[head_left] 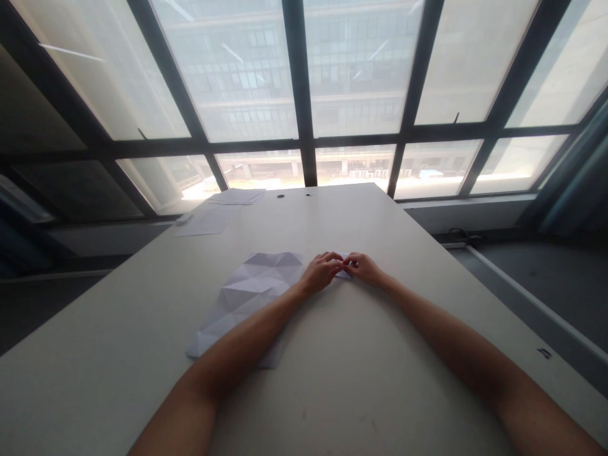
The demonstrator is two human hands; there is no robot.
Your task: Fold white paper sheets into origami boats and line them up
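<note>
Head view: both forearms reach forward over a pale table (361,380) and meet near its middle. The left hand (322,271) and right hand (365,268) face each other, knuckles up, fingers curled in narrow, with their tips closed from either side on a small paper piece (342,272). The piece lies low on the tabletop between the two hands, mostly hidden by the fingers, so its shape cannot be told. The hands seem to press it down as well as pinch it, with the hard surface as backing, and the wrists rest on the table, likely for steadiness.

Just left of the left hand lies a sheet (254,294), spread flat and covered with triangular creases. The left forearm crosses its near right corner. It sits close by yet off to the side, out from under the fingers.

Well apart, at the far left of the table, lie loose papers (209,221), and two small dark things (280,196) sit near the far edge. Beyond is a tall window (299,95) with dark frames
</note>
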